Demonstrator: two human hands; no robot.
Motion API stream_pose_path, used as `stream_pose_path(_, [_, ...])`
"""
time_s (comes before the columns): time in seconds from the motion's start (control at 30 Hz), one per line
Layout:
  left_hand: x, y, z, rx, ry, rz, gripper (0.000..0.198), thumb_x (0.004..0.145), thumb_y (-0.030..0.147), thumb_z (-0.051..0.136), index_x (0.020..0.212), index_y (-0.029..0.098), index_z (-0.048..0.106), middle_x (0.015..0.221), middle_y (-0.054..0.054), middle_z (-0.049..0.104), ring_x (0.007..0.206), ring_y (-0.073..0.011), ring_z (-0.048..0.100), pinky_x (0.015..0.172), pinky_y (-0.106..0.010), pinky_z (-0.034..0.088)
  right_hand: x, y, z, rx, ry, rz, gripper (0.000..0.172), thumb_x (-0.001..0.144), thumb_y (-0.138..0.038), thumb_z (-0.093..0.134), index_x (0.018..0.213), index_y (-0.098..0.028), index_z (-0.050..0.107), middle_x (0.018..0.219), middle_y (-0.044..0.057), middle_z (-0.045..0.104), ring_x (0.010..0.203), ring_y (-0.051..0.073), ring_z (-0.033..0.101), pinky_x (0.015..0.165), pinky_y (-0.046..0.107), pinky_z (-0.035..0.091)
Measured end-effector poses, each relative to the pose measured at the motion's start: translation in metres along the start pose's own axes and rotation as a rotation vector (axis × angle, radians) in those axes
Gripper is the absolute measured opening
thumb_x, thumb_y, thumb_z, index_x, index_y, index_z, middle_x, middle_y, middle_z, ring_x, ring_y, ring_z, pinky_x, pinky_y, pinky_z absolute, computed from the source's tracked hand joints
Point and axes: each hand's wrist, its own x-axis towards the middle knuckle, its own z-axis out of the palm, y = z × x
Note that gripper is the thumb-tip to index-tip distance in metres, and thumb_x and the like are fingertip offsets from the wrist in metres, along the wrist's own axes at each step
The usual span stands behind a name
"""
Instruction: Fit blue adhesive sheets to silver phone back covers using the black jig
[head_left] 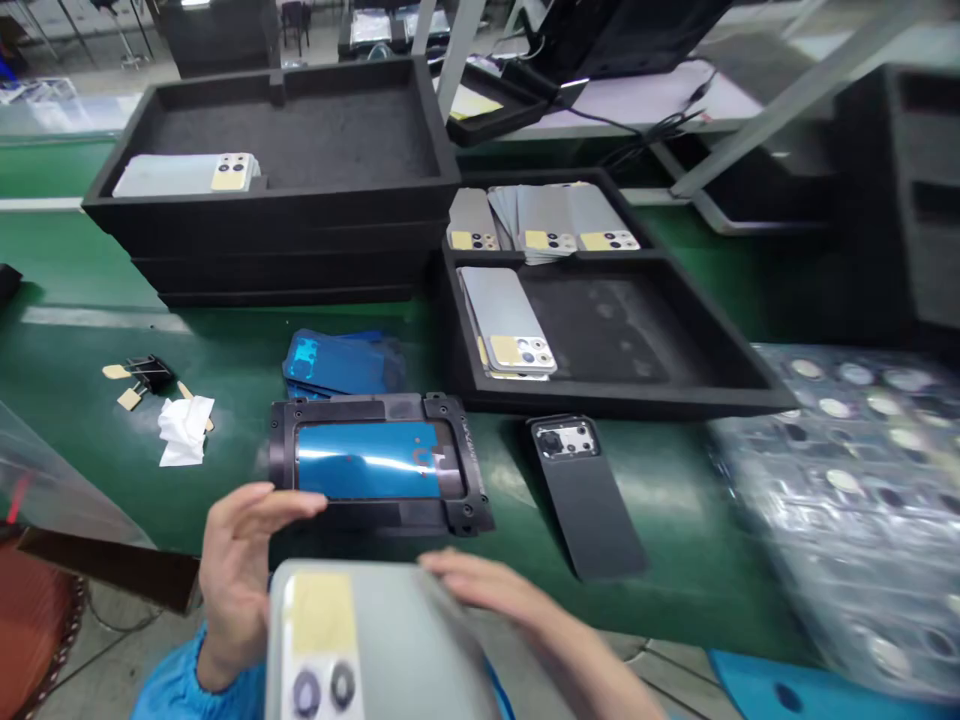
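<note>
A silver phone back cover (375, 640) with a yellow camera patch fills the bottom of the view, close to me. My left hand (236, 575) holds its left edge with fingers spread upward. Across the top right of the cover lies my right hand (525, 610), gripping it. Just beyond them on the green table stands a black fixture (465, 470) with a blue film sheet (367, 460) lying in it. A dark phone cover (589, 505) lies right of the fixture.
A stack of blue films (341, 362) lies behind the fixture. A black foam tray (720, 370) at the right holds several silver covers (510, 325); stacked black trays (285, 215) stand at the back left. White wipes (184, 428) are at the left, a clear blister sheet (862, 500) far right.
</note>
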Motion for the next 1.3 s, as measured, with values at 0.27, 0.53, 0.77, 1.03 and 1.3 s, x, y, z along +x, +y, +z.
stream_pose_path(0.27, [0.035, -0.029, -0.008, 0.196, 0.054, -0.189, 0.032, 0.093, 0.034, 0.069, 0.124, 0.029, 0.065, 0.141, -0.004, 0.06, 0.135, -0.0151, 0.053, 0.113, -0.022, 0.042, 0.066, 0.004, -0.052, -0.651, 0.146, -0.169, 0.056, 0.098, -0.032, 0.06, 0.149, -0.032, 0.038, 0.147, 0.009, 0.057, 0.136, 0.03, 0.055, 0.107, 0.043, 0.054])
stream_pose_path(0.53, [0.034, -0.033, -0.007, 0.096, 0.008, -0.299, 0.044, 0.082, 0.033, 0.081, 0.121, 0.03, 0.064, 0.152, -0.004, 0.051, 0.141, -0.0172, 0.048, 0.113, -0.022, 0.042, 0.081, 0.008, -0.05, -0.687, 0.045, -0.141, 0.053, 0.101, -0.041, 0.054, 0.15, -0.033, 0.035, 0.147, 0.01, 0.058, 0.138, 0.035, 0.049, 0.113, 0.055, 0.042])
stream_pose_path(0.77, [0.034, -0.034, -0.01, 0.115, -0.011, -0.366, 0.049, 0.076, 0.031, 0.085, 0.12, 0.028, 0.063, 0.156, -0.006, 0.045, 0.145, -0.022, 0.042, 0.118, -0.031, 0.039, 0.078, 0.014, -0.05, -0.695, 0.056, -0.091, 0.053, 0.1, -0.055, 0.048, 0.147, -0.033, 0.036, 0.146, 0.015, 0.057, 0.135, 0.041, 0.051, 0.1, 0.06, 0.053])
stream_pose_path(1.03, [0.032, -0.035, -0.007, 0.128, -0.003, -0.373, 0.05, 0.076, 0.032, 0.085, 0.12, 0.026, 0.063, 0.158, -0.007, 0.041, 0.145, -0.0256, 0.043, 0.119, -0.036, 0.039, 0.072, 0.022, -0.052, -0.578, 0.092, -0.058, 0.054, 0.097, -0.052, 0.057, 0.145, -0.036, 0.04, 0.146, 0.013, 0.058, 0.138, 0.04, 0.049, 0.105, 0.065, 0.047])
stream_pose_path(1.3, [0.033, -0.038, -0.004, 0.051, 0.08, -0.38, 0.048, 0.071, 0.028, 0.088, 0.112, 0.024, 0.063, 0.152, -0.008, 0.049, 0.14, -0.0242, 0.05, 0.114, -0.033, 0.045, 0.079, 0.019, -0.049, -0.559, 0.06, -0.053, 0.055, 0.096, -0.048, 0.061, 0.145, -0.032, 0.042, 0.148, 0.011, 0.056, 0.138, 0.036, 0.052, 0.11, 0.058, 0.049])
